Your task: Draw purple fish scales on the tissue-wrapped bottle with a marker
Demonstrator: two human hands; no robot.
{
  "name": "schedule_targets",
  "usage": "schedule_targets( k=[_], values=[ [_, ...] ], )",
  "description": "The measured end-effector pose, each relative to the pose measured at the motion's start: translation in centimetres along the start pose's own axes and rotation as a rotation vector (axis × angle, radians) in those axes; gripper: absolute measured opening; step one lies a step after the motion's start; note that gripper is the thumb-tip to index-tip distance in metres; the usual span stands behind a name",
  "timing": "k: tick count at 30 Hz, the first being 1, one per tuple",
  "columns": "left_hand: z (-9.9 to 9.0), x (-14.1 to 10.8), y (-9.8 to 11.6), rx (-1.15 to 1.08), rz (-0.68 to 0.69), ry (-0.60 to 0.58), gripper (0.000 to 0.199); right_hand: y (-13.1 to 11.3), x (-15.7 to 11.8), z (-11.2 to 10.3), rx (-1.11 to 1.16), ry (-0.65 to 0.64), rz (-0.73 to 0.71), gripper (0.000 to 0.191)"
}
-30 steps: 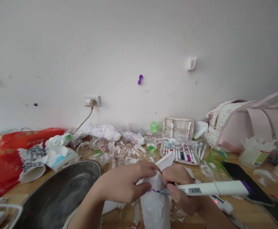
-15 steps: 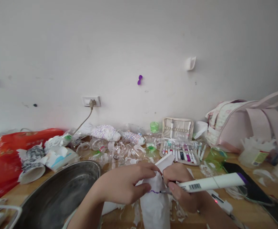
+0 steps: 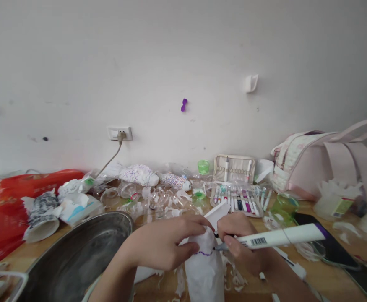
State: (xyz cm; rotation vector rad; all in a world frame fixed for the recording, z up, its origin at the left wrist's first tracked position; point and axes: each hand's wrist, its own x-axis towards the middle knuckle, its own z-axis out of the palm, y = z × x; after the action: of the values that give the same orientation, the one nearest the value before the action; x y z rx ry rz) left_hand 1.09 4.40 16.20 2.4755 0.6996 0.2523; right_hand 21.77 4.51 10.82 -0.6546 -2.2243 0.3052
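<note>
A white paper-covered form [image 3: 204, 272] stands at the lower middle, with a wavy purple line drawn across its upper part. My left hand [image 3: 167, 243] grips its top from the left, thumb on the near side and fingers over the far side. In my right hand [image 3: 241, 241] is a white marker [image 3: 277, 238] with a purple end, held almost level. Its grey tip touches the form at the right end of the purple line. A white paper flap [image 3: 217, 213] sticks up behind the form, between both hands.
A metal basin [image 3: 82, 256] fills the lower left. Behind lie two paper fish [image 3: 139, 175], cut plastic scraps, and an open marker case [image 3: 236, 201]. At right are a pink bag [image 3: 309, 163], a green plastic cup [image 3: 284, 205] and a dark phone-like slab [image 3: 324, 243].
The marker tip has moved slightly right and up, and the purple line reaches farther right. My right hand has shifted with it; my left hand keeps its hold.
</note>
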Motion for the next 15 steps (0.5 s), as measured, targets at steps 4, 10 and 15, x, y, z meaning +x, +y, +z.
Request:
schedule_targets(
  k=[4,10,15],
  values=[
    [-0.15,0.13,0.20,-0.004,-0.001,-0.025,0.028,-0.10,-0.01,-0.19,0.009,0.019,0.006,0.016],
    [-0.12,0.06,0.17,0.000,0.013,-0.019,0.028,-0.33,-0.03,-0.21,-0.002,0.008,0.030,0.018],
    [-0.03,-0.09,0.05,0.003,0.023,0.003,0.029,-0.30,0.10,-0.47,0.001,-0.003,0.026,0.018]
  ],
)
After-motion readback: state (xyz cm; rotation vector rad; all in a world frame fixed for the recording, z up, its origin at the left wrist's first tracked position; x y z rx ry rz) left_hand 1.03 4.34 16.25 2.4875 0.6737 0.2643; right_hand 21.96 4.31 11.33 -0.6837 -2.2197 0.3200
